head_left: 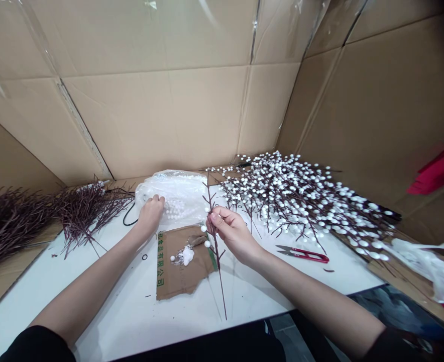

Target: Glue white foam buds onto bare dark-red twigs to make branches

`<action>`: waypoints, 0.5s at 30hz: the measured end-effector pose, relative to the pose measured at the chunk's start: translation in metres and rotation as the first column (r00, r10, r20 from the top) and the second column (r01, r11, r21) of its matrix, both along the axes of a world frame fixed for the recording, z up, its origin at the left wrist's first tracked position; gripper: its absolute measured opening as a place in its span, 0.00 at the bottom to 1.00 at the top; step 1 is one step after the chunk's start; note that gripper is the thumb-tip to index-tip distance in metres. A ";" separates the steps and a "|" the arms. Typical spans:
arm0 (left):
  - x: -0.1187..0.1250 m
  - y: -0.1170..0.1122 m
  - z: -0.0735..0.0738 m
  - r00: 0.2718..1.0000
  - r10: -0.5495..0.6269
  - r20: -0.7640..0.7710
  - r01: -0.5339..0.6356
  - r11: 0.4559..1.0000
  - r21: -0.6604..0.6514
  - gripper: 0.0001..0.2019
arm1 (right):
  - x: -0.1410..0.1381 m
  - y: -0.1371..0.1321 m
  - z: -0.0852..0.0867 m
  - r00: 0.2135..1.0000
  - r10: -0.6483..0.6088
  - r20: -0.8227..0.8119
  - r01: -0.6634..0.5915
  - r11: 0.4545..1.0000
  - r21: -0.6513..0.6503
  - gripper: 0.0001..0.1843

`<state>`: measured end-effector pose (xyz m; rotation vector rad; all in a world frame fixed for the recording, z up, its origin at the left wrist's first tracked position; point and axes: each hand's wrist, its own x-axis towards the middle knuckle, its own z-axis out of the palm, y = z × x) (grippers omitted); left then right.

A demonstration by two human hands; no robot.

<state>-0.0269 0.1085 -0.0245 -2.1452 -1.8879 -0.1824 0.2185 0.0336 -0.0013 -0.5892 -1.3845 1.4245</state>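
Note:
My right hand pinches a brown artificial twig upright over the table, its thin stem pointing down towards me. A few white berries sit on the twig's left side. At the clear plastic bag of small white berries, my left hand has its fingers curled together over the bag's left part; what they hold is hidden. Between and below the hands lies a torn piece of cardboard with a blob of white paste on it.
Bare brown twigs are heaped at the left. A large pile of white-berried branches fills the right back. Red-handled thread snips lie in front of that pile. Cardboard walls enclose the white table. A white plastic bag lies at far right.

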 end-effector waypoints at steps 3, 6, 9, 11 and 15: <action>-0.002 0.004 -0.004 0.999 -0.003 0.052 0.003 1.000 0.000 0.10 | 0.000 0.000 0.000 1.000 -0.021 0.005 0.021 1.000 0.005 0.17; -0.004 0.006 -0.007 0.993 -0.036 0.110 0.035 0.999 0.008 0.08 | 0.001 0.000 0.001 0.999 -0.039 0.006 0.039 0.999 0.001 0.17; -0.005 0.008 -0.011 0.985 -0.068 0.160 0.063 0.997 0.040 0.08 | 0.001 -0.001 0.003 0.998 -0.055 0.018 0.055 0.998 -0.009 0.18; -0.006 0.008 -0.013 0.976 -0.089 0.198 0.077 0.995 0.066 0.08 | 0.001 -0.002 0.005 0.997 -0.065 0.035 0.065 0.998 -0.007 0.18; -0.006 0.009 -0.011 0.942 -0.148 0.303 0.110 0.984 0.138 0.07 | 0.001 -0.002 0.005 0.994 -0.088 0.063 0.087 0.996 0.023 0.18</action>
